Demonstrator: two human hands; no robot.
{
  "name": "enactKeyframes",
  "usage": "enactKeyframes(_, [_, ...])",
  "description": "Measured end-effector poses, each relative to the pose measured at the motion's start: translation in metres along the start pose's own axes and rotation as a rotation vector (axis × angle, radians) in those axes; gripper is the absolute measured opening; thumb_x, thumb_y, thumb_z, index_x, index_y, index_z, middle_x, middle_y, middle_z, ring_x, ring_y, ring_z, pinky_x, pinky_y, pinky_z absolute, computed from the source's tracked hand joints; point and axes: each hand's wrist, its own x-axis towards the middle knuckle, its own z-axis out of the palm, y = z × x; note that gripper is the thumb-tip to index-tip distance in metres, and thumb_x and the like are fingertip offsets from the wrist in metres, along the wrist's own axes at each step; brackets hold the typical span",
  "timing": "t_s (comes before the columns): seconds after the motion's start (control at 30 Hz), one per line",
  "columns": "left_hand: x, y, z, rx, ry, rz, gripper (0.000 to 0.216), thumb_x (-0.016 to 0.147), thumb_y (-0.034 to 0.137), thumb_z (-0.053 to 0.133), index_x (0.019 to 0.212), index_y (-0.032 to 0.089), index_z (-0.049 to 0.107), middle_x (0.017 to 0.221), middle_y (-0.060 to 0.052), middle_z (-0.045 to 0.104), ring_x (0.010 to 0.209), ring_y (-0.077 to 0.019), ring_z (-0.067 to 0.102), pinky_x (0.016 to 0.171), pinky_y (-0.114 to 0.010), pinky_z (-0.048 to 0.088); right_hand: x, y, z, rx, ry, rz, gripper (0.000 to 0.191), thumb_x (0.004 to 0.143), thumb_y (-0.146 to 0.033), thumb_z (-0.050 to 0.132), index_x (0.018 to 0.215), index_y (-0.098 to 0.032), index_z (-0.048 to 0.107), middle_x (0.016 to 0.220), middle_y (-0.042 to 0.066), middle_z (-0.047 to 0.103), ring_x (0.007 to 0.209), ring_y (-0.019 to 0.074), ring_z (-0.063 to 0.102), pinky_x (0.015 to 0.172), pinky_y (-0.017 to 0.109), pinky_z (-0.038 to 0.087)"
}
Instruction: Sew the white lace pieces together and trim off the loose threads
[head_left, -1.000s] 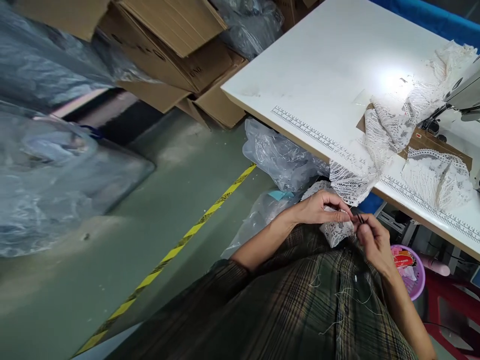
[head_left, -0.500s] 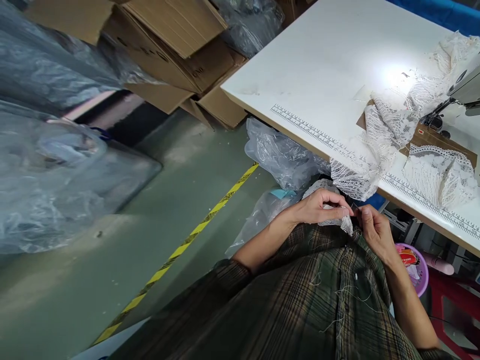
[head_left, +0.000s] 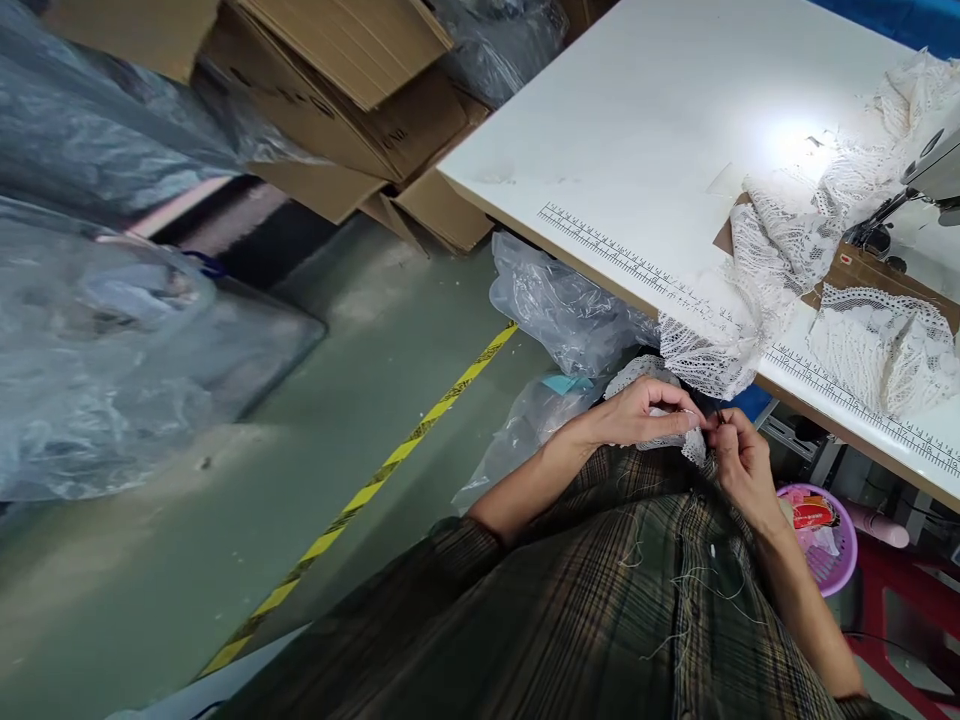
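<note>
My left hand [head_left: 641,412] is closed, pinching the edge of a piece of white lace [head_left: 694,448] above my lap. More of that lace spreads behind and under the fingers. My right hand [head_left: 742,460] is closed too, its fingertips touching or nearly touching those of the left at the lace edge. A thin dark thing shows at the right fingertips, too small to name. Just beyond the hands, another gathered lace strip [head_left: 712,365] hangs over the edge of the white table [head_left: 600,130].
The sewing machine [head_left: 934,175] stands at the right, with a lace piece [head_left: 885,345] before it. Below the table are a purple basket [head_left: 844,545] and a red stool [head_left: 877,610]. Cardboard boxes [head_left: 330,110] and plastic bags [head_left: 97,350] lie left. Loose threads [head_left: 686,640] cling to the plaid garment.
My right hand has moved slightly left and closer to my left hand at the lace edge. My left hand stays nearly in place. The view has shifted slightly.
</note>
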Motion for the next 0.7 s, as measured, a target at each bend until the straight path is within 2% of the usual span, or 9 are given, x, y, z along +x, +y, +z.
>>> enactKeyframes(0.13, [0.004,-0.020,0.004,-0.135,0.080,-0.029,0.045,0.080,0.054,0.074,0.101,0.014,0.073,0.099,-0.007,0.073,0.086,-0.0133,0.065,0.077,-0.021,0.050,-0.007,0.003,0.005,0.078,-0.005,0.075,0.037,0.081,-0.058,0.064,0.080,-0.021,0.060,0.068,-0.002,0.056,0.061,0.0120,0.047,0.056,0.023,0.041])
enactKeyframes(0.23, [0.004,-0.044,0.002,-0.120,0.196,-0.072,0.054,0.073,0.044,0.082,0.114,0.013,0.066,0.110,-0.008,0.068,0.078,-0.0092,0.059,0.072,-0.020,0.047,-0.014,0.003,-0.005,0.089,-0.029,0.122,0.035,0.082,-0.054,0.064,0.079,-0.019,0.065,0.066,-0.001,0.059,0.059,0.0122,0.047,0.054,0.023,0.041])
enactKeyframes(0.3, [0.000,-0.057,-0.004,-0.055,0.224,-0.118,0.066,0.069,0.035,0.085,0.126,0.014,0.060,0.116,-0.009,0.065,0.068,-0.0058,0.051,0.067,-0.019,0.045,-0.019,0.003,-0.017,0.082,-0.032,0.120,0.033,0.083,-0.052,0.064,0.079,-0.019,0.068,0.067,0.000,0.061,0.059,0.0126,0.048,0.054,0.024,0.040])
enactKeyframes(0.37, [-0.006,-0.066,-0.011,-0.023,0.208,-0.178,0.078,0.069,0.030,0.084,0.138,0.013,0.051,0.122,-0.011,0.063,0.064,-0.0039,0.047,0.064,-0.018,0.044,-0.022,0.002,-0.028,0.066,-0.018,0.109,0.031,0.082,-0.050,0.065,0.078,-0.019,0.069,0.067,0.000,0.062,0.060,0.0129,0.048,0.055,0.024,0.041])
enactKeyframes(0.47, [-0.016,-0.068,-0.021,-0.077,0.149,-0.252,0.084,0.070,0.028,0.082,0.142,0.011,0.044,0.118,-0.012,0.064,0.070,-0.0051,0.053,0.069,-0.019,0.046,-0.022,0.002,-0.039,0.039,0.029,0.080,0.025,0.082,-0.045,0.067,0.077,-0.020,0.069,0.067,0.000,0.062,0.060,0.0133,0.049,0.056,0.025,0.041])
enactKeyframes(0.6, [-0.022,-0.062,-0.027,-0.180,-0.013,-0.269,0.072,0.069,0.032,0.084,0.131,0.011,0.054,0.101,-0.007,0.067,0.082,-0.0110,0.061,0.073,-0.021,0.047,-0.018,0.002,-0.041,0.029,0.119,0.011,0.021,0.080,-0.041,0.067,0.073,-0.021,0.066,0.070,0.001,0.064,0.064,0.0150,0.053,0.060,0.027,0.044])
enactKeyframes(0.7, [-0.020,-0.057,-0.029,-0.164,-0.064,-0.253,0.065,0.070,0.037,0.085,0.124,0.011,0.060,0.090,-0.003,0.065,0.076,-0.0100,0.058,0.069,-0.020,0.045,-0.017,0.002,-0.040,0.014,0.154,0.016,0.023,0.079,-0.043,0.067,0.072,-0.021,0.065,0.067,0.000,0.062,0.061,0.0139,0.051,0.058,0.026,0.043])
